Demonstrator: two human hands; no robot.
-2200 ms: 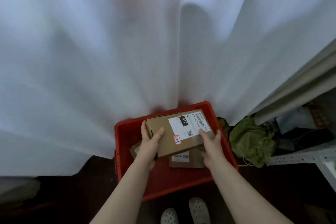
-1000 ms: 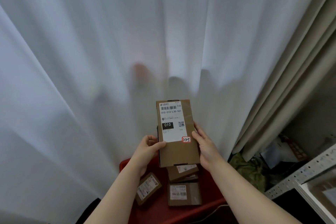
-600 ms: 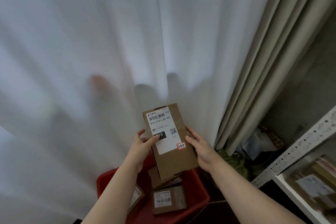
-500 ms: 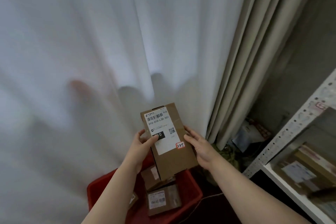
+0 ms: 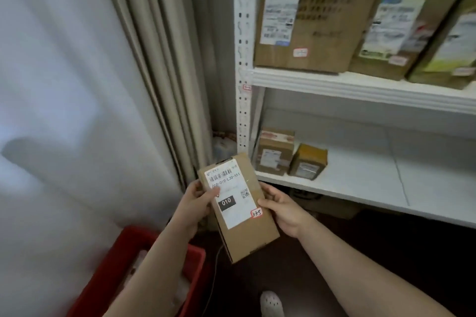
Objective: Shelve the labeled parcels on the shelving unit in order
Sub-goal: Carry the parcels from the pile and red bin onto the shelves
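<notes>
I hold a flat brown cardboard parcel with a white shipping label reading 010 and a small red-edged sticker marked 3-3-5. My left hand grips its left edge with the thumb on the label. My right hand grips its right edge. The parcel hangs in front of the white metal shelving unit, left of its lower shelf. Two small parcels stand at the left end of that lower shelf. Larger labeled parcels fill the shelf above.
A red crate sits on the dark floor at lower left, partly behind my left forearm. White and beige curtains hang on the left. The lower shelf board stretches bare to the right of the small parcels.
My view swung right from the curtain and crate to the shelving unit. The parcel came along in both hands, up out of the crate, and now faces the shelves.
</notes>
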